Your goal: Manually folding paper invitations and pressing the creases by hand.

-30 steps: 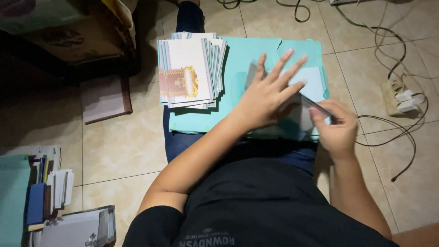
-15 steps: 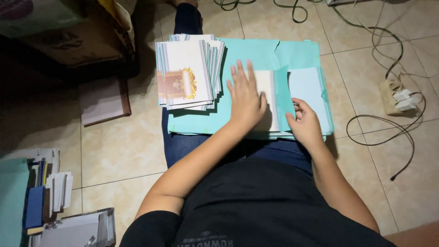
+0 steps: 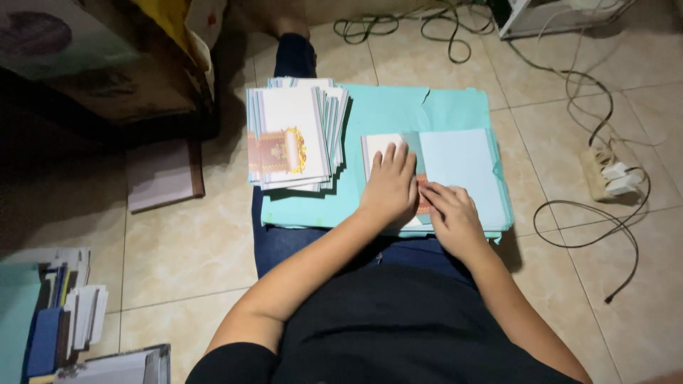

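card (image 3: 455, 160) half-folded on teal sheet (image 3: 384, 114), right of stack (image 3: 295, 135) | left hand (image 3: 390, 186) flat, pressing white flap | right hand (image 3: 452, 217) flat on fold, gripping nothing | risk: your press slips, crease skews; elbow nudges stack off lap

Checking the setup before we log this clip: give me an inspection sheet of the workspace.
Surface: teal board across the lap, over a beige tiled floor.
Job's things: open folded card, white and pale blue; card stack left of it.
Clutter: book on floor; paper piles lower left.
Grippers: left hand flat on the card; right hand pressing its lower edge.
Cables: power strip and black cords on the right.
Surroundings: dark furniture upper left.
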